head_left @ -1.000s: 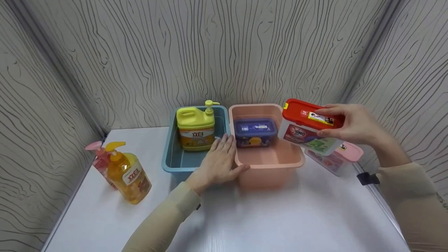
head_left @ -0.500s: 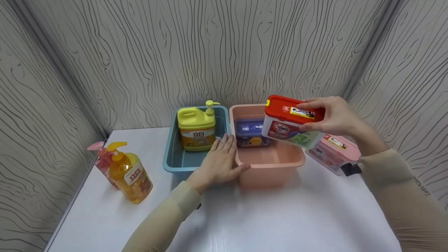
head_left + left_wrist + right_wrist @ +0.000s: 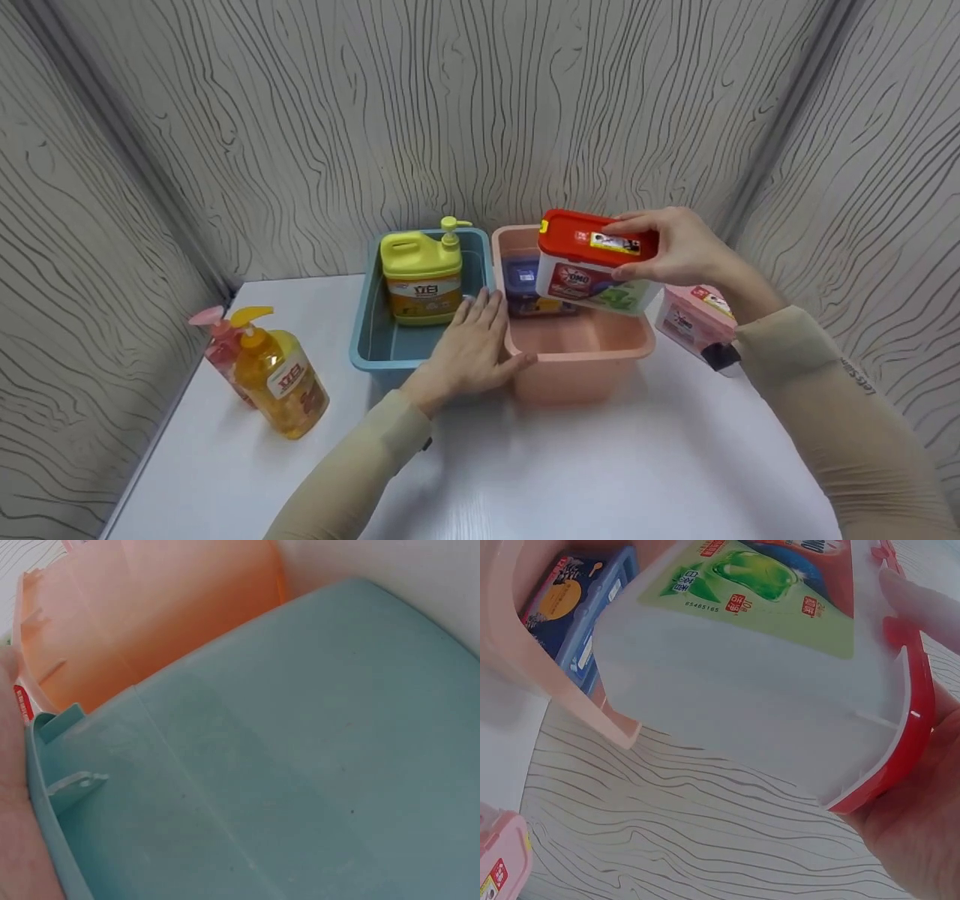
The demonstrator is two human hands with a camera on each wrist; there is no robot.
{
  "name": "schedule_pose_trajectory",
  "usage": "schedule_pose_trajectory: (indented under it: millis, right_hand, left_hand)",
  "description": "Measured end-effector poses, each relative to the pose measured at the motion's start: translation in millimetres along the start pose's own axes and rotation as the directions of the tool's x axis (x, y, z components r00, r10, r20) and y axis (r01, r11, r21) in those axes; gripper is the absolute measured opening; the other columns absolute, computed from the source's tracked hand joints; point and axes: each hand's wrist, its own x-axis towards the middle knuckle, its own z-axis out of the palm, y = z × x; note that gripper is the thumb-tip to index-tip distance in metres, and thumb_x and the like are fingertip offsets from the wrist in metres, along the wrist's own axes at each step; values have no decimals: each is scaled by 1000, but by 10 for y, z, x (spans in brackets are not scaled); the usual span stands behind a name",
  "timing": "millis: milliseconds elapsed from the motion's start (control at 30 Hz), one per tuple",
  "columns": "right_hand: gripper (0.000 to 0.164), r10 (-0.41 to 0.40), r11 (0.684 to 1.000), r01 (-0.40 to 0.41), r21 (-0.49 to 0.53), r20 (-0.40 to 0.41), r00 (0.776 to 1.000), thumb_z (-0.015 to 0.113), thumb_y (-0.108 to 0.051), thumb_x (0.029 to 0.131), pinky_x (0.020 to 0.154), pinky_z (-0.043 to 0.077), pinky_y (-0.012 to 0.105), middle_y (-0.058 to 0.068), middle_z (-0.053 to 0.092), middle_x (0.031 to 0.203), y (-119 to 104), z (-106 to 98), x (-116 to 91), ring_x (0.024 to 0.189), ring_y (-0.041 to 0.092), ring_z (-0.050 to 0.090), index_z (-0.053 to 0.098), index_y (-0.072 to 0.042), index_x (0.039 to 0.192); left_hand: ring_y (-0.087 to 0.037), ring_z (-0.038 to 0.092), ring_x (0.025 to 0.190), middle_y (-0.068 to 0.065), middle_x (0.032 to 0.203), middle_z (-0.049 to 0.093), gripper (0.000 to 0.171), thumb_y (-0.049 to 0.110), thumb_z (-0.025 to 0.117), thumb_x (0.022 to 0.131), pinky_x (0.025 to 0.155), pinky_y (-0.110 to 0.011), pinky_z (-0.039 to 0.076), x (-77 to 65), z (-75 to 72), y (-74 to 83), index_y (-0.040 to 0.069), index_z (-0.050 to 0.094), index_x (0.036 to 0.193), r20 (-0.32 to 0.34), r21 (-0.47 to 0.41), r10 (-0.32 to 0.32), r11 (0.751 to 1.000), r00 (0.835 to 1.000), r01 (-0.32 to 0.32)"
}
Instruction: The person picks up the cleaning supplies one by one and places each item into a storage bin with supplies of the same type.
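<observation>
My right hand (image 3: 675, 244) grips a white detergent box with a red lid (image 3: 577, 236) by its right end, thumb on the near side and fingers over the lid. The detergent box (image 3: 742, 682) hangs slightly tilted above the pink basin (image 3: 577, 356). Inside that basin lies a dark blue box (image 3: 525, 281), partly covered by the held one in the head view. My left hand (image 3: 469, 349) lies flat with straight fingers over the adjoining rims of the pink basin and the blue basin (image 3: 364, 330). A yellow pump jug (image 3: 424, 277) stands in the blue basin.
An orange pump bottle (image 3: 281, 382) and a pink pump bottle (image 3: 221, 349) stand at the left of the white table (image 3: 480, 480), with a yellowish thing behind them. A pink-lidded box (image 3: 690, 319) sits right of the pink basin, under my right forearm. Patterned walls (image 3: 480, 112) enclose the table.
My right hand has carried the red-lidded detergent box leftward, from the pink basin's right edge to over the basin. More of the dark blue box is now covered. My left hand has stayed put.
</observation>
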Motion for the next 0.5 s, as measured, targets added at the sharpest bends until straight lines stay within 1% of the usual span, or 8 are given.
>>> schedule_pose_trajectory:
  millis: [200,267,500]
  right_hand:
    - [61,-4,1000,3,25,46,999,91,-21,93,119,53,74,22,57,169,10,107,126,148,49,53,73,-15,151]
    - [61,4,999,-7,37,62,998,91,-19,93,121,52,73,21,56,170,20,143,164,149,48,53,73,-16,151]
    - [61,12,999,-16,47,95,995,90,-18,93,125,46,75,20,55,172,82,247,252,152,49,51,73,-17,151]
  left_hand:
    - [-33,10,180,-11,191,15,113,89,29,103,147,-55,10,4,2,4,8,16,181,-23,16,10,1000,1000,-10]
    - [-33,12,180,-11,191,17,113,89,29,103,147,-55,12,4,5,3,8,16,181,-31,17,14,1000,999,-14]
    - [-33,9,180,-11,191,14,114,90,28,102,147,-56,10,-2,-7,-3,8,13,181,-22,4,17,1000,1000,-17]
